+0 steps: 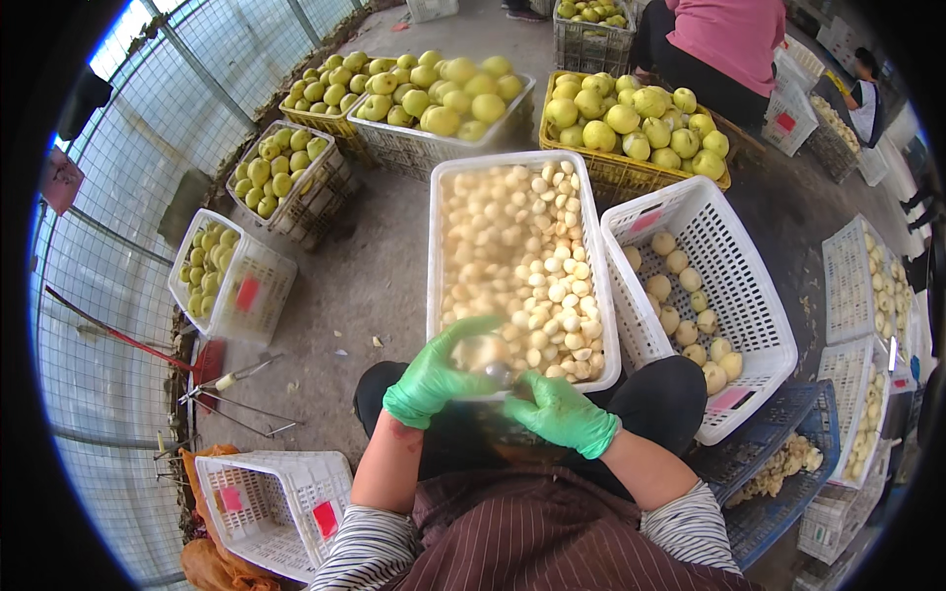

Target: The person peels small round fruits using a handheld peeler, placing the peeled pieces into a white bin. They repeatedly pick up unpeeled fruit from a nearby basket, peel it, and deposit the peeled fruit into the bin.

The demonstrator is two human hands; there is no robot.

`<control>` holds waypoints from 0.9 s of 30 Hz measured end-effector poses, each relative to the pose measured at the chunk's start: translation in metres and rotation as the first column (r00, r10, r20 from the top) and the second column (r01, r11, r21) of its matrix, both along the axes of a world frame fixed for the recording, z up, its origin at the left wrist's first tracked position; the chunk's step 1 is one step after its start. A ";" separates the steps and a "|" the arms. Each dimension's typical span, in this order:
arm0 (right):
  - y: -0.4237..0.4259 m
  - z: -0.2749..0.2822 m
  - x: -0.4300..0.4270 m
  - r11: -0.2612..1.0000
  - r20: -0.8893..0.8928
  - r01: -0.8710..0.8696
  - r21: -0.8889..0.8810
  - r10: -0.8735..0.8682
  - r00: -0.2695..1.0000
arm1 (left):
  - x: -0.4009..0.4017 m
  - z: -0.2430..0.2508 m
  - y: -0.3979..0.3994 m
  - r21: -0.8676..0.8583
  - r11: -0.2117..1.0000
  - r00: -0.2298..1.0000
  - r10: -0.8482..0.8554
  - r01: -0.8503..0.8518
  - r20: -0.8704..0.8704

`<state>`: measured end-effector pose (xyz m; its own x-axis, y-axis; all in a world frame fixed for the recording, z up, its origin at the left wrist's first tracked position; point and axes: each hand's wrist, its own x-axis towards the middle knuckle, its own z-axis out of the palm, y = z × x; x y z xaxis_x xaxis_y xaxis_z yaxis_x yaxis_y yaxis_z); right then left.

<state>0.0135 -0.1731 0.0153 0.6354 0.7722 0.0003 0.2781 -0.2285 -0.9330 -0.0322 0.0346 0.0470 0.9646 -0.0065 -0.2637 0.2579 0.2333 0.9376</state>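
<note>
My green-gloved left hand (436, 373) is closed around a pale peeled piece of fruit (479, 350), blurred in the picture. Against that piece sits the round metal end (497, 371) of a small tool, probably a corer. My right hand (565, 414), also gloved in green, grips the tool, hiding its handle. Both hands are over the near end of a white plastic crate (608, 310), which holds many peeled fruit halves (565, 288). To its right, a tilted white perforated crate (746, 295) contains several whole peeled fruits (687, 336).
Unpeeled yellow-green fruit, apples or pears, fills a yellow crate (628, 173) and a clear-white crate (399, 148) ahead. An empty white crate (259, 510) and red dustpan (211, 362) are left. Blue crates (783, 502) hold scraps at right. A person in pink (728, 37) sits ahead.
</note>
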 end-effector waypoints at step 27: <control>-0.021 -0.011 0.037 0.946 -0.324 0.309 -0.093 -0.323 0.889 | -0.005 -0.055 -0.017 -0.722 0.651 0.969 0.217 -0.235 -0.120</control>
